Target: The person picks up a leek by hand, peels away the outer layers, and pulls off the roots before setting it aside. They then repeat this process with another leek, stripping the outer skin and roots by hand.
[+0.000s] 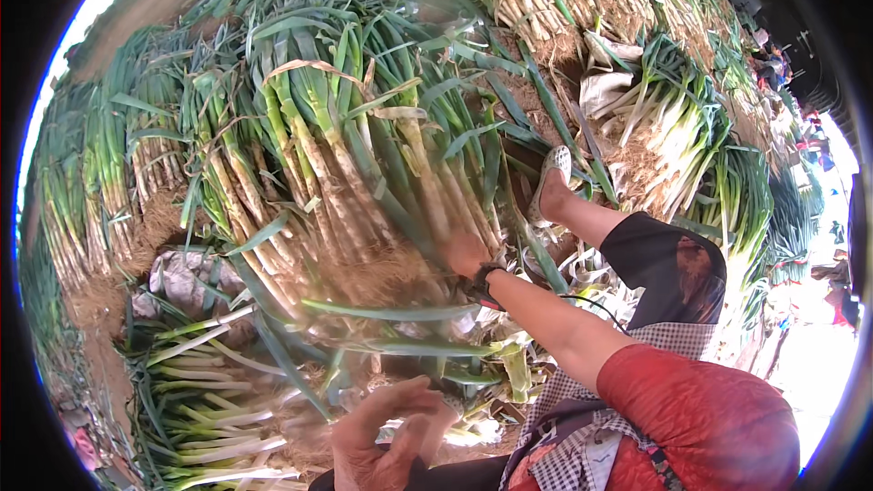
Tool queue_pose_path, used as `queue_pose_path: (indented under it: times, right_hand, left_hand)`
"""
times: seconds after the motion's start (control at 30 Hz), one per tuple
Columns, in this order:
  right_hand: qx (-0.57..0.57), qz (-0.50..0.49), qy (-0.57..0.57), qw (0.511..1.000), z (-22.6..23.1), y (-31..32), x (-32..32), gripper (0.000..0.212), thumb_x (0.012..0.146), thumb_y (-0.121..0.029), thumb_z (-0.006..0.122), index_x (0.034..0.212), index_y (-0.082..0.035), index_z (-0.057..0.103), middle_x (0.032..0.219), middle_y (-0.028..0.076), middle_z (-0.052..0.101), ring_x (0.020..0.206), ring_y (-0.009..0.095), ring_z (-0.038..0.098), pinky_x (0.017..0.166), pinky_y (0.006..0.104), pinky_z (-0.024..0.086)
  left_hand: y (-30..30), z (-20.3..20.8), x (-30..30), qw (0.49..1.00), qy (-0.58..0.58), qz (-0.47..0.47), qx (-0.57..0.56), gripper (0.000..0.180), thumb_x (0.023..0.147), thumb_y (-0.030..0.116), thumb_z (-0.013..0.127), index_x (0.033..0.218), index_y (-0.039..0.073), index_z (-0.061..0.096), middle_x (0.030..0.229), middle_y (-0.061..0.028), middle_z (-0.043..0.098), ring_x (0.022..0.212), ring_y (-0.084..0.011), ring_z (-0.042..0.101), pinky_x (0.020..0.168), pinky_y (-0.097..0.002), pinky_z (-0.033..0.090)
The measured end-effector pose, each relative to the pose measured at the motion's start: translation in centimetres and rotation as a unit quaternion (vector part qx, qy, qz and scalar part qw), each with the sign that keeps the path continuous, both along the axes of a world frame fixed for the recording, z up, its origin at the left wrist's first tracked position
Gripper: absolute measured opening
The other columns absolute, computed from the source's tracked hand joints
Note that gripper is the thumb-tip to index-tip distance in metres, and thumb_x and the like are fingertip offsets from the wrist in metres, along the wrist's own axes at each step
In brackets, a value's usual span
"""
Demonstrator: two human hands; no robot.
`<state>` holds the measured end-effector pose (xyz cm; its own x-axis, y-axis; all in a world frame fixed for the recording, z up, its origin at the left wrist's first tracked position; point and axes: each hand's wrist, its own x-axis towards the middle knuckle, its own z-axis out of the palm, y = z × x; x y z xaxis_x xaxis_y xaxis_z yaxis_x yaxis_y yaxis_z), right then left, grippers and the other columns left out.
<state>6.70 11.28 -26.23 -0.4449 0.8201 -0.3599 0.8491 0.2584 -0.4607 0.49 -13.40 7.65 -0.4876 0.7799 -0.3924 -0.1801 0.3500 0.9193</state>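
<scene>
Long green onions with pale stalks and fibrous roots fill the middle, a large standing bundle (336, 164) among them. My right hand (466, 253), with a dark band on its wrist, closes round blurred stalks at the bundle's right edge; the hand hides part of their lower ends. At the lower middle, my left hand (391, 432) is raised and smeared by motion. Its fingers curve apart from the thumb, with nothing visible between them. Just beyond it, loose green leaves (391, 312) lie across the roots.
Trimmed green onions (214, 418) lie in a pile at the lower left, and another pile (668, 118) rests at the right. A grey-white sack (191, 277) sits at left. My bare leg in a light perforated shoe (552, 184) stands among peeled scraps. More bundles (536, 9) stand behind.
</scene>
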Motion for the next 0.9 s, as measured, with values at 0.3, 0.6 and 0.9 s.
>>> queue_pose_path:
  times: [0.3,0.6,0.9]
  right_hand:
    - [-0.293,0.053,0.44,0.847,15.7,3.0,1.4,0.03,0.089,-0.028,0.063,0.095,0.001,0.063,0.084,0.003,0.067,0.072,0.007,0.061,0.059,0.0263,0.047]
    - [-0.558,0.105,0.276,0.776,13.0,-7.0,10.2,0.029,0.091,-0.028,0.064,0.096,0.0,0.057,0.076,0.008,0.064,0.066,0.018,0.064,0.058,0.031,0.055]
    - [-0.734,-0.035,0.39,0.555,26.3,-0.7,12.1,0.023,0.098,-0.031,0.053,0.092,-0.008,0.052,0.073,-0.003,0.053,0.058,0.007,0.051,0.049,0.0226,0.045]
  left_hand:
    - [0.7,-0.1,0.8,0.998,-0.054,0.019,0.008,0.034,0.092,0.013,0.062,0.117,-0.009,0.056,0.099,-0.0156,0.067,0.092,-0.0186,0.064,0.085,-0.0294,0.049]
    - [3.2,-1.9,1.8,0.997,0.051,-0.056,-0.007,0.033,0.094,0.013,0.059,0.12,-0.007,0.057,0.096,-0.012,0.068,0.086,-0.0138,0.064,0.078,-0.0252,0.052]
    - [8.0,-7.0,1.3,0.987,0.121,-0.107,-0.006,0.044,0.096,0.03,0.057,0.12,-0.006,0.057,0.098,-0.0128,0.068,0.086,-0.0171,0.066,0.077,-0.0282,0.053]
